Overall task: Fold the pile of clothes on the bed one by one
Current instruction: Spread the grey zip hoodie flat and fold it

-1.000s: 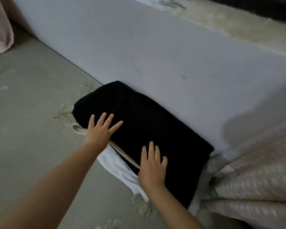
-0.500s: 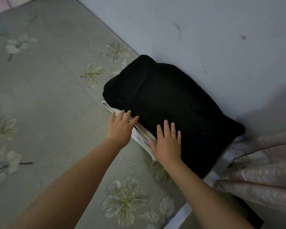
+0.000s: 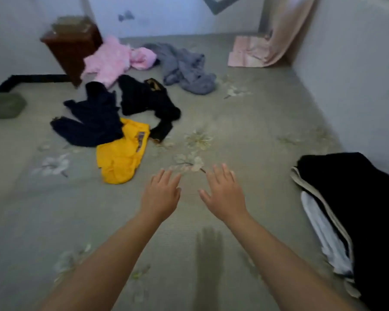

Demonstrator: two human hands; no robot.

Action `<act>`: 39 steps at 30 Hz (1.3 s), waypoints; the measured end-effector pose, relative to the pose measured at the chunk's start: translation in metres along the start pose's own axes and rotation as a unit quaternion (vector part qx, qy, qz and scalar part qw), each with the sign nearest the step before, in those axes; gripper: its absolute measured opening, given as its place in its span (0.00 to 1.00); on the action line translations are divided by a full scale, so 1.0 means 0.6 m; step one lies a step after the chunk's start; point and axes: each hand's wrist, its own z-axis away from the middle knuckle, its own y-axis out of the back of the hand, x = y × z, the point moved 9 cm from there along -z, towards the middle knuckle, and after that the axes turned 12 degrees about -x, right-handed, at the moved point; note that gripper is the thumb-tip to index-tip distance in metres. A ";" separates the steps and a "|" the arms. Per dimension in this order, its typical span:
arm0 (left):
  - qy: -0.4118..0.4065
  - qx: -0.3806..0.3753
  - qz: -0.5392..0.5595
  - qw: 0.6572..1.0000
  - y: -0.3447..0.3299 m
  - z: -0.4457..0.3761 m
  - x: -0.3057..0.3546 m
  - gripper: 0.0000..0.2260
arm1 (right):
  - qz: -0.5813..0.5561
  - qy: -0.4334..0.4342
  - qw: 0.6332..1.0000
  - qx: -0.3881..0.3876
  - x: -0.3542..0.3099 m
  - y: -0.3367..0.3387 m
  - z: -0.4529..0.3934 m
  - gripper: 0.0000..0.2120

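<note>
A bedroom in a home. A wide bed (image 3: 245, 122) in a grey flowered sheet fills the space between plain pale walls (image 3: 355, 70), loose clothes (image 3: 121, 104) strewn over it. A dark wooden nightstand (image 3: 70, 46) stands at the far corner, and a pink curtain (image 3: 288, 30) hangs at the back.

Unfolded clothes (image 3: 130, 104) scattered on bed (image 3: 245, 135); folded stack (image 3: 355, 209) at right.
</note>
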 end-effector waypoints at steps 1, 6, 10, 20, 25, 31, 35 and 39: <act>0.035 0.011 0.005 0.999 0.009 0.046 -0.066 0.20 | 0.029 0.026 0.999 0.002 -0.073 -0.001 -0.006 0.27; 0.197 0.028 0.026 0.980 0.024 0.310 -0.352 0.21 | 0.071 0.140 0.985 -0.073 -0.412 -0.080 0.006 0.27; 0.295 0.011 0.048 0.954 0.004 0.510 -0.503 0.21 | 0.092 0.234 0.962 -0.104 -0.643 -0.159 0.054 0.27; 0.461 0.039 0.094 0.882 0.030 0.780 -0.806 0.22 | 0.145 0.382 0.905 -0.121 -1.082 -0.250 0.086 0.27; 0.500 0.073 0.073 0.860 0.127 0.829 -0.999 0.22 | 0.127 0.429 0.890 -0.090 -1.309 -0.228 0.029 0.27; 0.533 0.124 0.037 0.836 0.260 0.900 -1.213 0.21 | 0.096 0.472 0.875 -0.041 -1.581 -0.177 -0.048 0.27; 0.544 0.141 0.027 0.827 0.300 0.954 -1.348 0.20 | 0.095 0.490 0.866 -0.033 -1.734 -0.186 -0.081 0.26; 0.541 0.130 -0.017 0.831 0.333 0.977 -1.496 0.20 | 0.080 0.475 0.876 -0.012 -1.868 -0.192 -0.136 0.27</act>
